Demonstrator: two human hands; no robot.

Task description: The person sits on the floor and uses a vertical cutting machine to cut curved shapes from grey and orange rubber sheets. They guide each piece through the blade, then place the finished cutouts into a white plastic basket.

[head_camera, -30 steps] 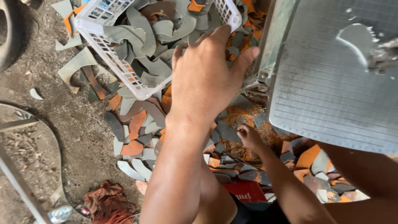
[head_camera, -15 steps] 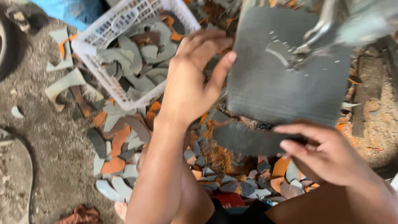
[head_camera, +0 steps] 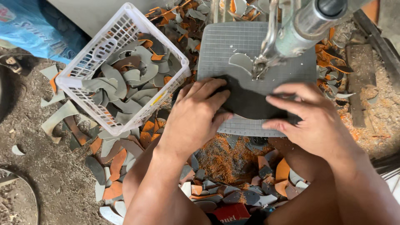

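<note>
Two hands press a dark flat piece on a grey plate.

The left hand (head_camera: 196, 114) lies flat on the dark piece (head_camera: 250, 102), fingers spread out and not closed around it. The right hand (head_camera: 310, 121) presses its other end the same way. The piece lies on the grey grid plate (head_camera: 233, 43), right under the metal machine arm (head_camera: 300, 25). A white basket (head_camera: 79, 68) full of grey cut shapes sits just beside the left hand. Grey and orange scraps (head_camera: 112, 164) cover the floor.
</note>
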